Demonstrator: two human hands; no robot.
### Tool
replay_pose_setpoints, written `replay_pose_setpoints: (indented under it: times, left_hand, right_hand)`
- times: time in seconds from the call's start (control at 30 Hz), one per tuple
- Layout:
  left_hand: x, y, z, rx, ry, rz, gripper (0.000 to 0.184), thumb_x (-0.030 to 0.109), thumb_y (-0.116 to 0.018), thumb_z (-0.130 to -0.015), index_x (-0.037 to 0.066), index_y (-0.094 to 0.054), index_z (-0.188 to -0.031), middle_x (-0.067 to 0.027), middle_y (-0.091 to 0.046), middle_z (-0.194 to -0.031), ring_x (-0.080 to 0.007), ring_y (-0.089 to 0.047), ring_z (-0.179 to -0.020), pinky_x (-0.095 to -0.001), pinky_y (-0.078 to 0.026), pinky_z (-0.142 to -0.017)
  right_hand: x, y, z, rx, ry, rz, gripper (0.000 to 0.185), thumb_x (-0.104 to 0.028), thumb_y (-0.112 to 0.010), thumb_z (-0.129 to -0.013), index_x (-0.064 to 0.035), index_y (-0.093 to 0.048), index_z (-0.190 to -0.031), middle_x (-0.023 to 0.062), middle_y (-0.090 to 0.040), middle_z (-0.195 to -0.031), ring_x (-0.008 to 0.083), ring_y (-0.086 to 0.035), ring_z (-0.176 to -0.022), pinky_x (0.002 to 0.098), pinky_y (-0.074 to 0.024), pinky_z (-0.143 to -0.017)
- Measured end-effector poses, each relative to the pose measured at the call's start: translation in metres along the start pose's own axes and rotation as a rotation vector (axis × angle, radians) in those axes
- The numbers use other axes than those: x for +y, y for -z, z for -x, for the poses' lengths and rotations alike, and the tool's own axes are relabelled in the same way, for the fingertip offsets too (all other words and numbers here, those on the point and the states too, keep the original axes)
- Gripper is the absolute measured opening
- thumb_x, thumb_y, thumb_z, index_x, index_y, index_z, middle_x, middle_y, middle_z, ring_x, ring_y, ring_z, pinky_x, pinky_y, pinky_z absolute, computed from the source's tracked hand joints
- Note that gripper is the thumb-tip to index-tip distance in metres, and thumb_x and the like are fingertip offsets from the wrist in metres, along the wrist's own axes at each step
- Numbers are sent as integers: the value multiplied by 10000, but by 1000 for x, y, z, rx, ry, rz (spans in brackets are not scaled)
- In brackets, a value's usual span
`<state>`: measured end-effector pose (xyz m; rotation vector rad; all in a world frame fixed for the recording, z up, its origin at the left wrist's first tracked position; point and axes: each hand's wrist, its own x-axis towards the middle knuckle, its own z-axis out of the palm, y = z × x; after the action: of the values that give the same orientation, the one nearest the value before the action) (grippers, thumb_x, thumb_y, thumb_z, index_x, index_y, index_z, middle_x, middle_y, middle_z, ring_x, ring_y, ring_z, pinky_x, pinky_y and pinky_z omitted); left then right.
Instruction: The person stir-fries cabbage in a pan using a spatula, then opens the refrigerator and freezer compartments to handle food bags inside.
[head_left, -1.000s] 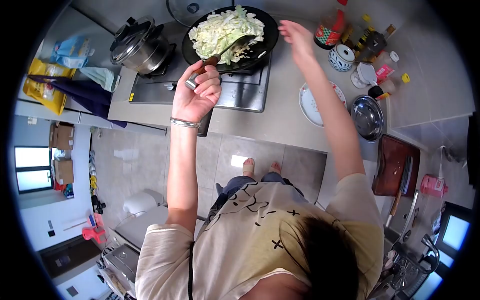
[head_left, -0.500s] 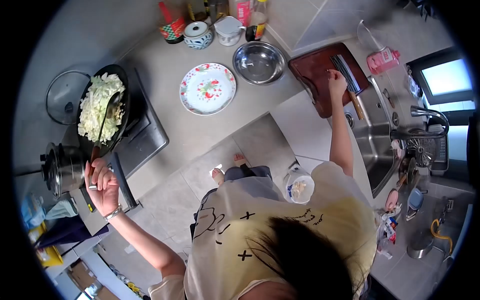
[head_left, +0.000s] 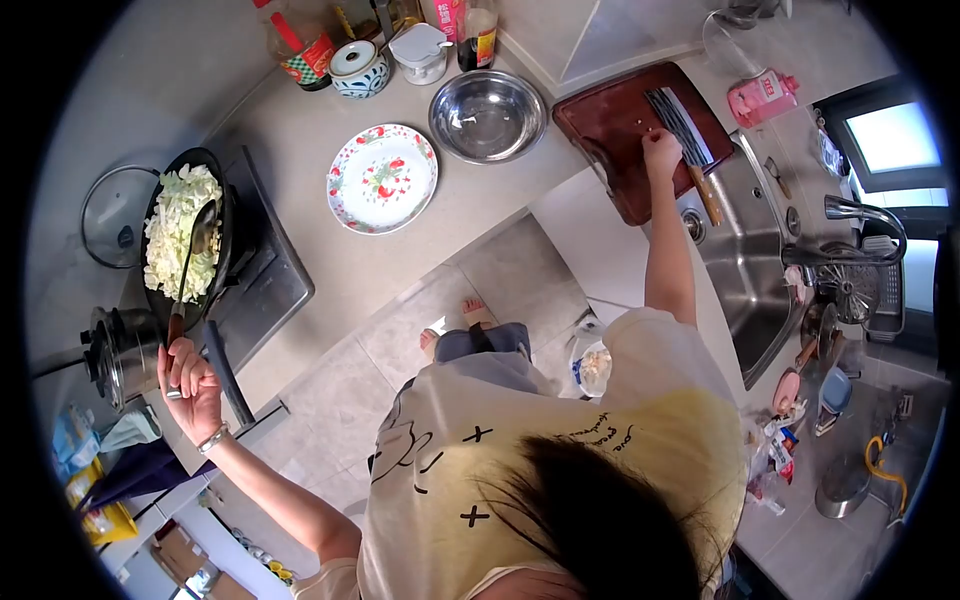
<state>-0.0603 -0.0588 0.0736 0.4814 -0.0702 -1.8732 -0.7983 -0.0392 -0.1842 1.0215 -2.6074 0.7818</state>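
Observation:
My left hand (head_left: 190, 383) is closed around the wooden-ended handle of a spatula (head_left: 186, 265). The spatula's dark head rests on chopped pale cabbage (head_left: 178, 240) heaped in a black wok (head_left: 228, 225). Over on the right, my right hand (head_left: 660, 155) has its fingers drawn together at the surface of a brown cutting board (head_left: 625, 190). A few tiny pale bits lie by its fingertips; whatever they pinch, if anything, is too small to make out. Right beside that hand, a knife (head_left: 682, 125) with a wooden handle lies across the board.
A floral plate (head_left: 383, 180) and a steel bowl (head_left: 487, 115) stand on the counter between wok and board. Seasoning jars and bottles (head_left: 358, 70) line the wall. The sink (head_left: 752, 290) adjoins the board. A lidded pot (head_left: 122, 350) sits near the wok, and a bin (head_left: 590, 365) is on the floor.
The view has shifted, so the counter items sit further left. My right hand has curled its fingers more tightly over the board. My left hand keeps its hold on the spatula.

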Motion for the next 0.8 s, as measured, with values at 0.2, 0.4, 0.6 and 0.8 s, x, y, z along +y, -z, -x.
replay_pose_setpoints:
  times: [0.2,0.4,0.6,0.8]
  left_hand:
    - [1,3,0,7,4,-5,159,140,-422,-942,11,-417,-848,10,-329,-532,-62,-254,-390,-209,-230,-403]
    - [1,3,-2,-4,8,-30,164,139,-423,-941,6,-418,-845,5,-332,-532,-60,-250,-387,-201,-222,-397]
    - [0,5,-1,-11,0,-29,160,129,-421,-938,-2,-418,-846,0,-329,-531,-63,-244,-379,-205,-212,-393]
    - [0,8,0,-8,-20,-52,153,128,-423,-936,2,-421,-849,1,-327,-529,-64,-233,-367,-207,-212,-390]
  right_hand:
    - [-10,-9,-24,20,-108,-44,188,-234,-656,-693,-50,-681,-721,172,-643,-728,335,-630,-707,421,-502,-683]
    - [-19,-9,-31,-125,44,-61,140,-198,-666,-645,-75,-677,-711,143,-648,-740,313,-628,-728,385,-503,-709]
    - [24,13,-38,-378,63,-167,156,-194,-665,-653,-79,-689,-755,117,-657,-713,255,-647,-699,342,-507,-664]
    - [23,25,-25,-387,275,-58,161,-177,-648,-684,-86,-678,-814,119,-656,-794,297,-630,-764,381,-494,-714]
